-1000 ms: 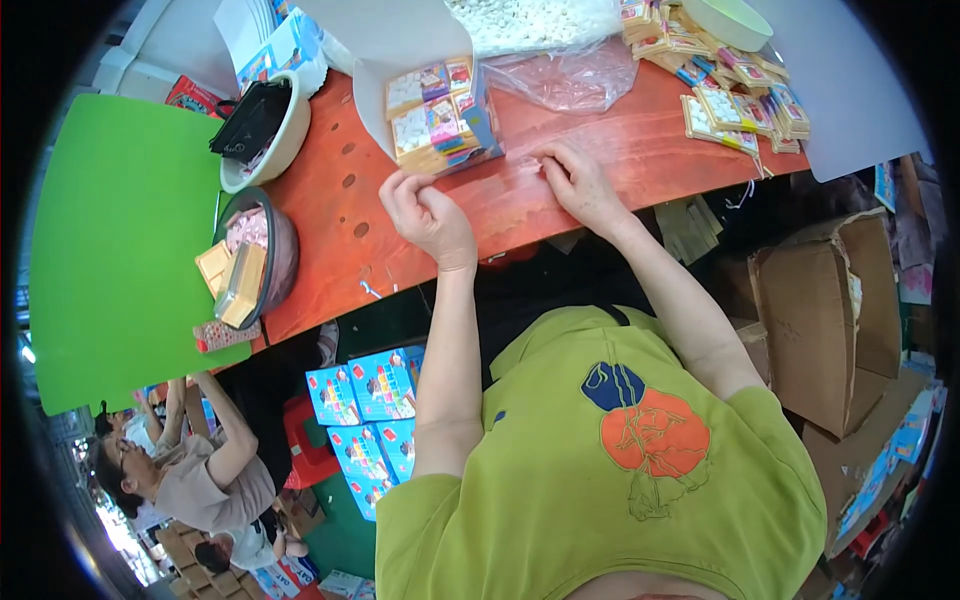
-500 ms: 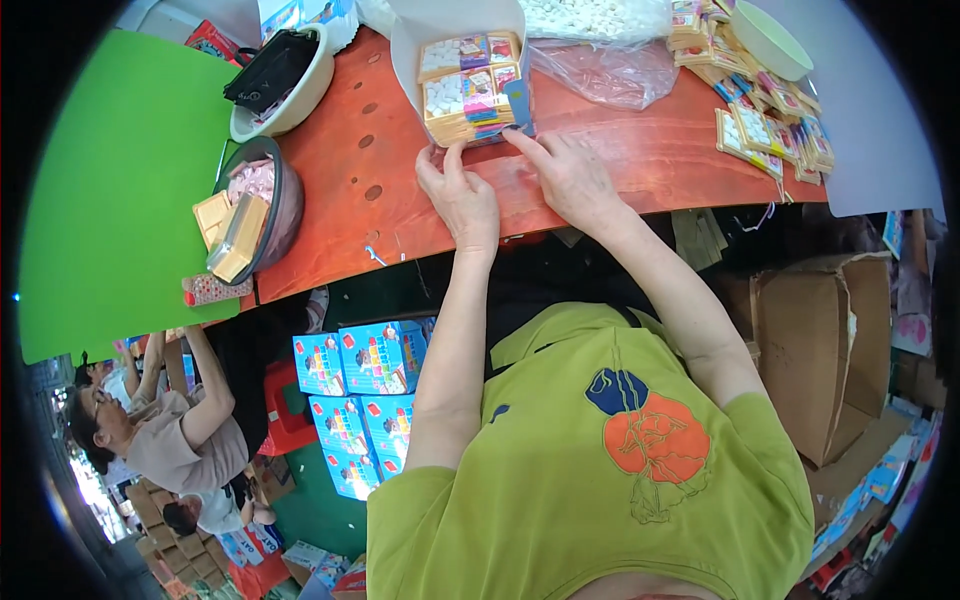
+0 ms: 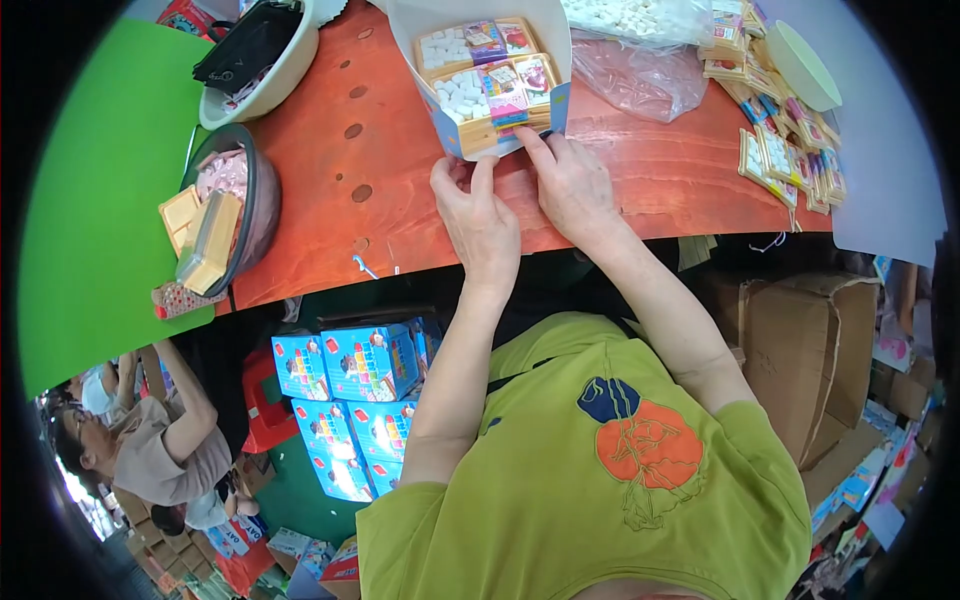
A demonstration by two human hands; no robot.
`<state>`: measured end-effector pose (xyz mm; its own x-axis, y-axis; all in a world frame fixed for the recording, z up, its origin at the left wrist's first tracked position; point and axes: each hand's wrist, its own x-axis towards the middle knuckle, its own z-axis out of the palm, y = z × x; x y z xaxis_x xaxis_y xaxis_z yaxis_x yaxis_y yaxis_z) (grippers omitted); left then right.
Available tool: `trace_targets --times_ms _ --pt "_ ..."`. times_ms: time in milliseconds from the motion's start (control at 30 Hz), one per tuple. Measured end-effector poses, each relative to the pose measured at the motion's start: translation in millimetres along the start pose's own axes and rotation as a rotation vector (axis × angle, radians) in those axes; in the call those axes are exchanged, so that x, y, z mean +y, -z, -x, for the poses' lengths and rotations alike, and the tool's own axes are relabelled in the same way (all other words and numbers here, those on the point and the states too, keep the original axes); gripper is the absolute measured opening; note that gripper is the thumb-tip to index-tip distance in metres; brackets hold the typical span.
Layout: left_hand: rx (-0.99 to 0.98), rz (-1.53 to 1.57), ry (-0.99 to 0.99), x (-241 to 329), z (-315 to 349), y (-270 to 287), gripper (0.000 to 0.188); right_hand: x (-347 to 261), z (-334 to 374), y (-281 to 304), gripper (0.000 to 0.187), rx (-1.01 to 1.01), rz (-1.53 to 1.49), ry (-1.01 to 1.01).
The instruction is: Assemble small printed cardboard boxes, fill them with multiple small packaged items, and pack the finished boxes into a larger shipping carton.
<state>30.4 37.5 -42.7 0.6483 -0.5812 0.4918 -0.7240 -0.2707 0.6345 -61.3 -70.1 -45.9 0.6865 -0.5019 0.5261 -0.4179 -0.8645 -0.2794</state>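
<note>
An open cardboard box [image 3: 455, 140], blue outside and pale inside, stands on the red table. It holds flat wooden-looking trays [image 3: 505, 95] of small white pieces, stacked in two groups with colourful printed bands. My left hand [image 3: 480, 225] grips the box's near lower edge at the left, thumb and forefinger apart on it. At the near right corner, my right hand [image 3: 575, 190] holds the same edge, its forefinger reaching up against the front of the stack. The undersides of both hands' fingers are partly hidden.
More filled trays [image 3: 790, 150] lie heaped at the right beside a pale green bowl [image 3: 803, 65]. A clear bag of white pieces [image 3: 640, 20] is behind. Left are a dark basin [image 3: 262, 215] and a white basin [image 3: 290, 75]. Blue boxes [image 3: 370, 365] are stacked below; a person [image 3: 170, 450] works nearby.
The box sits nearer in the picture and its blue side walls show more at both near corners. Both hands stay at its near edge. The whole view has shifted slightly.
</note>
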Motion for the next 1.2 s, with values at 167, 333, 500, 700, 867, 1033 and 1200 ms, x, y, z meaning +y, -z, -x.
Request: trace_targets --times_ms 167,333,500,700,867,1033,1200 --pt "-0.013 0.006 -0.007 -2.0 4.3 0.6 0.049 0.8 4.2 8.8 0.056 -0.026 -0.091 0.015" --pt "-0.052 -0.003 -0.006 1.0 5.9 -1.1 0.052 18.3 29.6 48.5 0.061 0.014 -0.29 -0.006" --pt "-0.03 -0.021 -0.057 -4.2 4.8 3.9 0.046 76.2 71.7 121.0 0.047 -0.007 -0.106 0.069" --pt "0.035 0.194 -0.032 -3.3 8.2 -0.4 0.024 189.2 116.9 218.2 0.04 -0.011 0.215 -0.312" --pt "0.071 0.066 -0.217 7.4 15.9 -0.2 0.021 253.8 113.4 233.1 0.046 -0.07 0.385 -0.255" --pt "-0.253 0.268 -0.461 64.2 25.7 -33.2 0.027 285.8 88.3 227.5 0.064 -0.367 0.456 -0.282" --pt "-0.449 0.404 -0.445 105.9 27.1 -74.9 0.025 295.5 71.4 234.3 0.078 -0.543 0.381 -0.292"
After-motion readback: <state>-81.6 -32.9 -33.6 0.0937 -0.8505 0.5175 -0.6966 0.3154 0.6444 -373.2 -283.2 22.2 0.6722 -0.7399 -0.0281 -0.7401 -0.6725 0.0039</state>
